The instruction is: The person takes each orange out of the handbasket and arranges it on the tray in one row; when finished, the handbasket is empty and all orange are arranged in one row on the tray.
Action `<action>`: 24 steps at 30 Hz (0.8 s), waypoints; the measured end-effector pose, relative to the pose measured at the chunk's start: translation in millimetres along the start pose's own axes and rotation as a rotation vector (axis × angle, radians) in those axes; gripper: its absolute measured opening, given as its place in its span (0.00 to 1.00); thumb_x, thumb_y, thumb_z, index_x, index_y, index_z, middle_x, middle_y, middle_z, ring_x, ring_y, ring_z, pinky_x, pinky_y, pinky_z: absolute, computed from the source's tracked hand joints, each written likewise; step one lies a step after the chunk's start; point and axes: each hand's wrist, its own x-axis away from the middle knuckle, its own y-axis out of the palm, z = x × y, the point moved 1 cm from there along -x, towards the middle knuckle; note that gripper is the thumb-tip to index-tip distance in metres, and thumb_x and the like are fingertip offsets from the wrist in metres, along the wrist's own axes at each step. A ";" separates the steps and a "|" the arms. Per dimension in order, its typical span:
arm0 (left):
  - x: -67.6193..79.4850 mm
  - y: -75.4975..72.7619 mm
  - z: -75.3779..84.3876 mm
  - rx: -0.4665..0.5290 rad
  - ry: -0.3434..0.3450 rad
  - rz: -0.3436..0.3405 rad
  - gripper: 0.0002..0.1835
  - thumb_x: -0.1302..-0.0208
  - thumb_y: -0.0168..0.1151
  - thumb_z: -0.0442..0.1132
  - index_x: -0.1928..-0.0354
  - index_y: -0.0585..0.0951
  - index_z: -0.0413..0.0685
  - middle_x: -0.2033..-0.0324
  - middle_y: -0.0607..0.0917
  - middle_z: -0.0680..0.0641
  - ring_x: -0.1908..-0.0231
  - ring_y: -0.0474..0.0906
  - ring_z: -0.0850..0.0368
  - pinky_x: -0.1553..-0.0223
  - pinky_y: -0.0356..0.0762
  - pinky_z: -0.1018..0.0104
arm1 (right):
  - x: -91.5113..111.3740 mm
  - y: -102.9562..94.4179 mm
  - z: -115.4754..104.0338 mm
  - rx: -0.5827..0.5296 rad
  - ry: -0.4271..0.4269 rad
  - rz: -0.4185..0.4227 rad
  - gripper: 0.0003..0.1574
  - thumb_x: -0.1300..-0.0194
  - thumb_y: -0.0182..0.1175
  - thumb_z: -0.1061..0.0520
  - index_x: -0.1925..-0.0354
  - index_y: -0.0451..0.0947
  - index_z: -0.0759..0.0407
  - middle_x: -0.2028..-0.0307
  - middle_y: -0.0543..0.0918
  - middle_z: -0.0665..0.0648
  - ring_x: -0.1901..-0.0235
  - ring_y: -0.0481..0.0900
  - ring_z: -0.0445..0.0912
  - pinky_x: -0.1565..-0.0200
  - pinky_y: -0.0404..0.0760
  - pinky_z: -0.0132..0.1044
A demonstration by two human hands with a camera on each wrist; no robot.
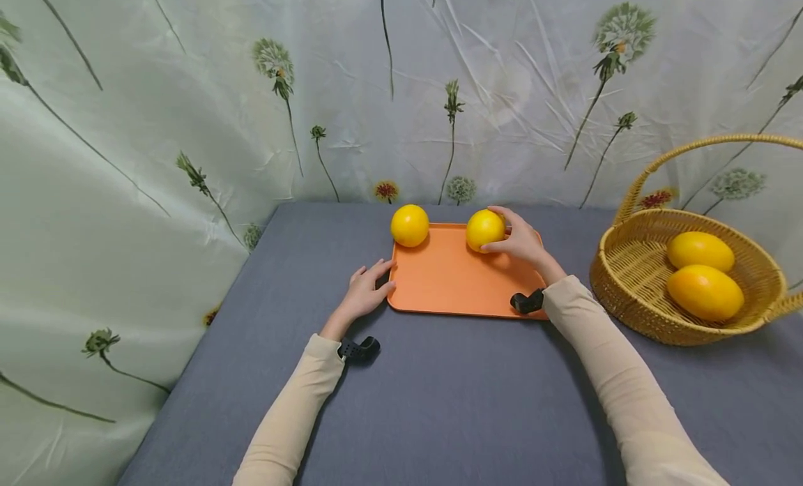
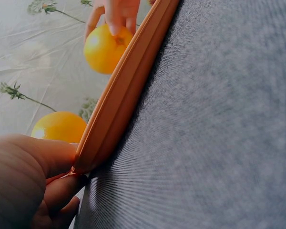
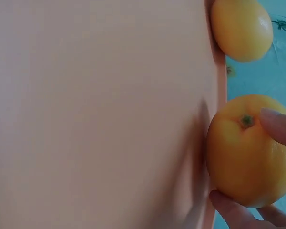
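Note:
An orange plastic tray (image 1: 461, 284) lies on the grey cloth. My left hand (image 1: 366, 291) pinches its left edge; the left wrist view shows the thumb (image 2: 57, 160) above the rim and the fingers below. With thumb and fingertips my right hand (image 1: 519, 240) grips a round orange (image 1: 485, 231) at the tray's far side. A small green stem end shows on that orange (image 3: 250, 152) in the right wrist view. Another orange (image 1: 410, 226) sits in the tray's far left corner, with no hand on it.
To the right stands a wicker basket (image 1: 646, 317) with a tall arched handle (image 1: 696, 143). Inside it are two oval yellow-orange fruits, one behind the other (image 1: 705, 293). A flower-printed curtain (image 1: 376, 123) hangs behind the grey-covered table (image 1: 464, 402) and along its left side.

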 end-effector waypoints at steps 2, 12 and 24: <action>0.9 1.5 -0.1 -0.005 -0.002 -0.002 0.27 0.34 0.53 0.40 0.34 0.67 0.40 0.35 0.70 0.39 0.30 0.58 0.45 0.30 0.43 0.42 | -0.1 2.4 1.4 -0.028 0.001 -0.026 0.53 0.47 0.68 0.58 0.29 0.52 0.55 0.30 0.56 0.65 0.37 0.64 0.66 0.37 0.65 0.59; 1.3 3.0 0.5 0.012 0.009 0.017 0.27 0.35 0.54 0.39 0.35 0.67 0.40 0.35 0.71 0.40 0.30 0.58 0.44 0.30 0.43 0.42 | -1.1 2.2 0.2 -0.080 0.010 -0.065 0.54 0.45 0.67 0.58 0.27 0.50 0.52 0.28 0.52 0.65 0.35 0.60 0.65 0.36 0.63 0.59; 1.2 -0.5 3.1 0.011 -0.009 0.012 0.27 0.34 0.54 0.39 0.34 0.67 0.41 0.35 0.71 0.40 0.29 0.58 0.45 0.29 0.42 0.43 | -15.7 21.4 -15.0 -0.040 -0.010 -0.079 0.56 0.44 0.66 0.59 0.26 0.45 0.46 0.27 0.52 0.63 0.36 0.64 0.63 0.35 0.63 0.57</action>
